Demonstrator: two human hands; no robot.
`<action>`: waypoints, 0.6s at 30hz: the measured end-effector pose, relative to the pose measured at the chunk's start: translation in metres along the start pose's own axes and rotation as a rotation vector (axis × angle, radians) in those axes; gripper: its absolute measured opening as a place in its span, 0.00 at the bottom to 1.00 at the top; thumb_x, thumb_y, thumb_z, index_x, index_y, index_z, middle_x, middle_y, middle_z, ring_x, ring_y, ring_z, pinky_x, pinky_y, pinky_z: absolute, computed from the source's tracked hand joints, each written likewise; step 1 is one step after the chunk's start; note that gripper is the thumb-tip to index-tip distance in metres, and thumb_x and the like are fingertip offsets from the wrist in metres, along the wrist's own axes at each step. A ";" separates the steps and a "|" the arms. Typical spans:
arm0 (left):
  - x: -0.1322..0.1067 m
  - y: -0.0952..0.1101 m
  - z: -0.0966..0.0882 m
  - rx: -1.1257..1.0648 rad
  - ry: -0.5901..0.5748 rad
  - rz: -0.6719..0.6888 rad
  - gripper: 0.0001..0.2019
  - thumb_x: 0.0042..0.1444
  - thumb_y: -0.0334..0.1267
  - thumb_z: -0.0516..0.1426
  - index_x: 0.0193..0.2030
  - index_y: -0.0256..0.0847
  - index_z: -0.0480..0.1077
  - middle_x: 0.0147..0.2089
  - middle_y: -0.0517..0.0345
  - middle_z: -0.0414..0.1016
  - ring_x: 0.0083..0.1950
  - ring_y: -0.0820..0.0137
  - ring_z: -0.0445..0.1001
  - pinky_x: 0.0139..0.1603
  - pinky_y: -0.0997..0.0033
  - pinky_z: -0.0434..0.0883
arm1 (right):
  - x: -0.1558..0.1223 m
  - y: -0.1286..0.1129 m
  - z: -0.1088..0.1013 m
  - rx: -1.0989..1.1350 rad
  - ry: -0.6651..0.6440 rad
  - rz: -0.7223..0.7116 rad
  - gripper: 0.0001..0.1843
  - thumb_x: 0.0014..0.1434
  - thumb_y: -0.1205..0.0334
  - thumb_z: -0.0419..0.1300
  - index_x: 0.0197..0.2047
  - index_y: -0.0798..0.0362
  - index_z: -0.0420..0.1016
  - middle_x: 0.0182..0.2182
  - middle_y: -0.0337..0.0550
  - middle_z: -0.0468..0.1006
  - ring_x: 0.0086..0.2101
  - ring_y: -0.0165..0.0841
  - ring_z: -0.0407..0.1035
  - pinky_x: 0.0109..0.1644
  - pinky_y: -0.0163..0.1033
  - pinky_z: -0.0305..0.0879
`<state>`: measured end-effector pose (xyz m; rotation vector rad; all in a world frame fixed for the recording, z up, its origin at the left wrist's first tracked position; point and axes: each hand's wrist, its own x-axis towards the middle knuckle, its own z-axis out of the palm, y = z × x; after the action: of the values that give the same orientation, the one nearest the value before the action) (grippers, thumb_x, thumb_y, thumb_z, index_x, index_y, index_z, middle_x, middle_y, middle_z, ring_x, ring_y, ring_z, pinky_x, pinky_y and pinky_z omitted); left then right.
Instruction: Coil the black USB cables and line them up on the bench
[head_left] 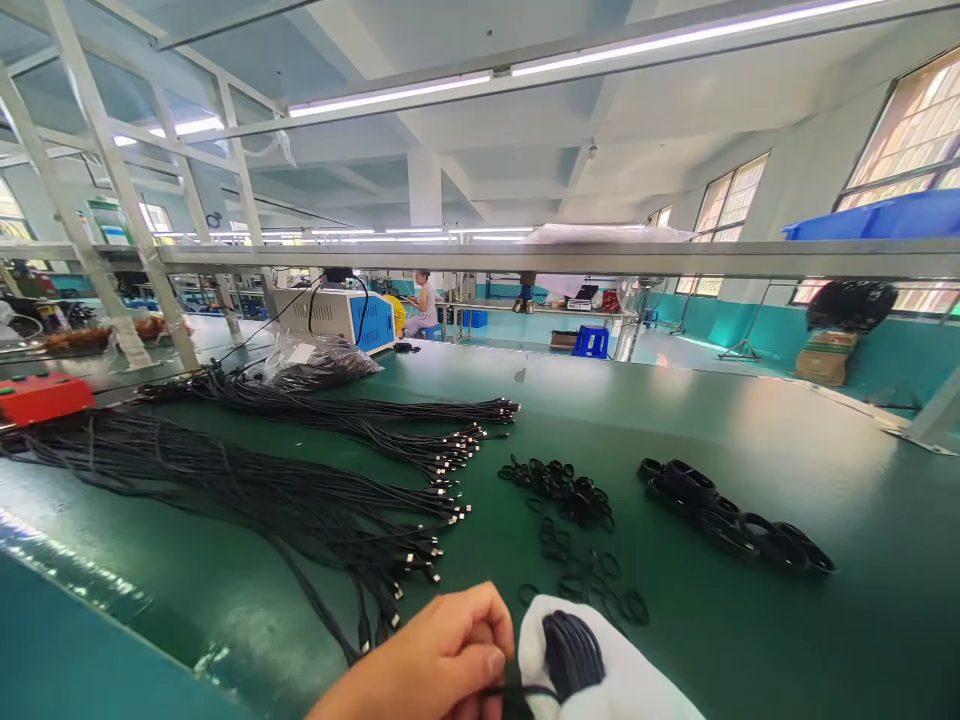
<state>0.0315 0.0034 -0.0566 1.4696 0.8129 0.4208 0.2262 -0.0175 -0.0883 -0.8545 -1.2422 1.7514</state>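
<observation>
At the bottom middle, a wound coil of black cable [574, 655] sits in my right hand [626, 668], which wears a white glove and is closed around it. A length of the same cable runs from the coil to my left hand [442, 655]. That hand is bare, with its fingers curled shut on the cable. Just beyond both hands lie loose black rubber rings [589, 580] and a denser pile of them [570, 490]. To the left, long black cables [247, 480] with metal plug ends are spread in bunches across the green table [720, 640].
Finished-looking cable coils [735, 515] lie in a row at the right. A plastic bag [319, 360], a blue-and-white machine [337, 315] and a red box [45, 398] stand at the back and left. Above the table runs a metal shelf rail [480, 260]. Another person [424, 303] sits far off.
</observation>
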 end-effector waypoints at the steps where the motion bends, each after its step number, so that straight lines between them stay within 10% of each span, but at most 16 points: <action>1: 0.001 0.005 -0.002 0.186 0.042 -0.008 0.03 0.47 0.34 0.54 0.30 0.41 0.63 0.23 0.66 0.68 0.22 0.76 0.61 0.25 0.78 0.56 | 0.002 -0.001 0.001 -0.018 0.011 0.003 0.17 0.34 0.59 0.72 0.25 0.55 0.70 0.21 0.35 0.65 0.24 0.26 0.57 0.28 0.34 0.58; 7: -0.005 0.032 -0.004 0.703 -0.073 0.050 0.06 0.43 0.26 0.56 0.22 0.41 0.70 0.24 0.65 0.68 0.33 0.71 0.66 0.32 0.77 0.58 | 0.007 -0.009 0.012 -0.056 0.112 0.142 0.16 0.37 0.68 0.64 0.32 0.54 0.66 0.19 0.31 0.67 0.16 0.24 0.59 0.18 0.31 0.56; 12: -0.005 0.024 -0.008 0.636 0.139 0.076 0.12 0.43 0.33 0.61 0.38 0.46 0.74 0.38 0.64 0.73 0.41 0.68 0.68 0.40 0.75 0.62 | 0.007 -0.008 0.017 -0.069 0.267 0.179 0.35 0.37 0.70 0.58 0.52 0.55 0.59 0.22 0.31 0.71 0.18 0.28 0.65 0.16 0.31 0.60; 15: 0.000 0.014 -0.010 0.522 0.137 0.048 0.27 0.41 0.32 0.61 0.53 0.48 0.68 0.48 0.60 0.70 0.47 0.66 0.66 0.48 0.70 0.63 | 0.007 0.005 0.013 -0.083 0.251 0.241 0.53 0.36 0.73 0.59 0.65 0.59 0.42 0.23 0.33 0.74 0.19 0.28 0.65 0.20 0.32 0.62; 18: 0.003 0.008 -0.007 0.432 0.093 0.016 0.33 0.41 0.32 0.62 0.58 0.49 0.64 0.52 0.58 0.67 0.48 0.63 0.66 0.50 0.67 0.64 | 0.009 0.025 0.003 -0.066 0.295 0.138 0.58 0.32 0.75 0.66 0.66 0.55 0.45 0.37 0.41 0.76 0.34 0.33 0.71 0.35 0.36 0.68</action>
<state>0.0302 0.0111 -0.0487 1.8671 1.0101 0.3390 0.2140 -0.0151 -0.1122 -1.2147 -1.0696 1.6252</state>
